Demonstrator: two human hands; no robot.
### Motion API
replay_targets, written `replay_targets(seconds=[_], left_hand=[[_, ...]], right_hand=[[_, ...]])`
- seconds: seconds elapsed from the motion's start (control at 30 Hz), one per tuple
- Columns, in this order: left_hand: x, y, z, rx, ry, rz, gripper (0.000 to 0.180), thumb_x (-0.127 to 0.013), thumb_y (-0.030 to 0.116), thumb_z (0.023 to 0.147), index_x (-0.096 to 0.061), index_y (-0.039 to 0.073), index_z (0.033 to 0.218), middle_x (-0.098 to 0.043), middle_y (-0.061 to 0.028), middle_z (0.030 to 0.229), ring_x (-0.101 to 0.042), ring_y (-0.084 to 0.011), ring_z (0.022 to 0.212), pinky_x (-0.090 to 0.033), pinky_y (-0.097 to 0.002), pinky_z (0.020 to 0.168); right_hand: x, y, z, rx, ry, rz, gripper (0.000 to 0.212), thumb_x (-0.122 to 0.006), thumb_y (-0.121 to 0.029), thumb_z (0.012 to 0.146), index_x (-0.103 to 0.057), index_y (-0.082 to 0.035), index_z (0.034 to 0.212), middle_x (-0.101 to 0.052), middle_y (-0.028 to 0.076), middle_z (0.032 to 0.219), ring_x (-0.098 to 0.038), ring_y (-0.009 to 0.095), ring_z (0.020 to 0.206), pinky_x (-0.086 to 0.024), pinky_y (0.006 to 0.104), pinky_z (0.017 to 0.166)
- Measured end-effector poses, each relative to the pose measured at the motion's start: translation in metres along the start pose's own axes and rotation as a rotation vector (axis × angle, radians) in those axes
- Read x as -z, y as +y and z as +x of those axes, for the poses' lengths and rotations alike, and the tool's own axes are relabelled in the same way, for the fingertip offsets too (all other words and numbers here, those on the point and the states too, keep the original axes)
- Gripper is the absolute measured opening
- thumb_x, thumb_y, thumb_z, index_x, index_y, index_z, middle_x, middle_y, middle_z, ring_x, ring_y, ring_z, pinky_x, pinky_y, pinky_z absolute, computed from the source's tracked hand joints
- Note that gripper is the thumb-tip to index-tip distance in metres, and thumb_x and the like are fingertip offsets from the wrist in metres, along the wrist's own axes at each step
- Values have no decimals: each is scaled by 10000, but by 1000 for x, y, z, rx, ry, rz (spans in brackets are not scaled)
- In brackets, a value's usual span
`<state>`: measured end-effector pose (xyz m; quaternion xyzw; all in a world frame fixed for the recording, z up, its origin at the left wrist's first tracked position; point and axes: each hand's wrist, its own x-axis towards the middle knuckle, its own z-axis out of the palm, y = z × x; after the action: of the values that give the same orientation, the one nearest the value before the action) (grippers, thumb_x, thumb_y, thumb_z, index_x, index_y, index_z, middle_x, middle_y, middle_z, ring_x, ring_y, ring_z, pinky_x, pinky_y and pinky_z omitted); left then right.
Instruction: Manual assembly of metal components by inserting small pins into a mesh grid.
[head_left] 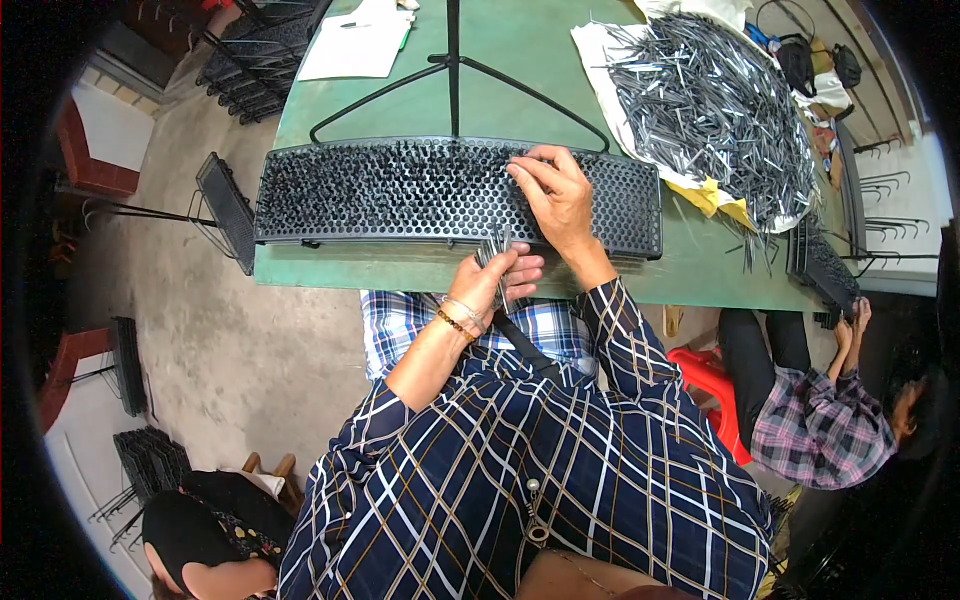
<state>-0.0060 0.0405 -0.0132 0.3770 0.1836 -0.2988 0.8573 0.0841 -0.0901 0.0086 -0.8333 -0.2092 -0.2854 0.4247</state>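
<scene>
Long black perforated rack [400,190] lies crosswise on the green tabletop [530,60], slightly bowed in the fisheye, its face a dense grid of small holes, many already filled with grey metal pins standing up as a bristly field. Rack's near long edge sits close to the tabletop's near edge, with only a narrow green strip between them. Right hand [555,195] rests on top of the rack right of its centre, fingers bent and pinched narrow at the rack's far edge on what looks like a single pin; too small to tell for sure. Left hand [495,275] is just below the rack's near edge, over the lap, closed around a small bundle of metal pins [497,250] that point up toward the rack. Beaded bracelets sit on that wrist.

Behind the rack a thin black wire stand [455,80] spreads across the tabletop, its foot touching or nearly touching the rack's far edge. Right of the rack, a big loose heap of grey pins [710,100] lies on white and yellow sheets, near the rack's right end but apart from it. White paper sheets [355,45] lie far left behind the rack. Open green surface is left mainly behind the rack around the stand.

Another black perforated rack [228,210] leans off the tabletop's left corner, by the first rack's left end. A second person in a plaid shirt [820,425] sits right of the rack, hands on a third rack [822,265]. More racks are stacked on the concrete floor [240,350] to the left.
</scene>
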Motion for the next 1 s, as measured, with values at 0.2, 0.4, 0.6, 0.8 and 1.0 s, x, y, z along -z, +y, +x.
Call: replay_targets(seconds=[0.2, 0.4, 0.6, 0.8, 1.0], left_hand=[[0, -1, 0, 2, 1, -3, 253, -499, 154, 926, -537, -18, 1108, -640, -164, 1007, -653, -194, 843, -564, -280, 688], [2, -1, 1, 6, -2, -13, 252, -502, 153, 925, -537, -19, 1106, -643, -159, 993, -653, -193, 833, -566, -280, 686], [0, 1, -1, 5, -31, -26, 267, -503, 151, 923, -529, -30, 1118, -640, -168, 1001, -654, -209, 856, -568, -290, 692], [1, 0, 0, 12, -23, -16, 272, -507, 150, 922, -525, -34, 1121, -639, -174, 1003, -655, -216, 861, -570, -302, 695], [1, 1, -1, 7, -38, -1, 282, -516, 162, 920, -523, -33, 1123, -638, -169, 1010, -655, -210, 862, -568, -304, 696]], right_hand=[[-2, -5, -2, -102, 13, 26, 119, -696, -94, 762, -696, -39, 868, -597, 71, 829, -585, 181, 695, -467, 279, 584], [-5, 3, -7, -82, 19, 22, 114, -697, -103, 762, -688, -29, 849, -588, 89, 802, -589, 215, 683, -471, 306, 572], [-2, 0, -7, -106, -11, -51, 147, -695, -84, 762, -693, -38, 901, -576, 82, 814, -579, 200, 702, -467, 304, 601], [-1, 3, -6, -46, 20, -127, 142, -697, -90, 762, -684, -35, 892, -570, 81, 827, -575, 211, 699, -465, 308, 592], [2, 3, -3, 15, -50, -138, 142, -685, -77, 764, -679, -41, 902, -571, 84, 840, -583, 220, 707, -467, 310, 587]])
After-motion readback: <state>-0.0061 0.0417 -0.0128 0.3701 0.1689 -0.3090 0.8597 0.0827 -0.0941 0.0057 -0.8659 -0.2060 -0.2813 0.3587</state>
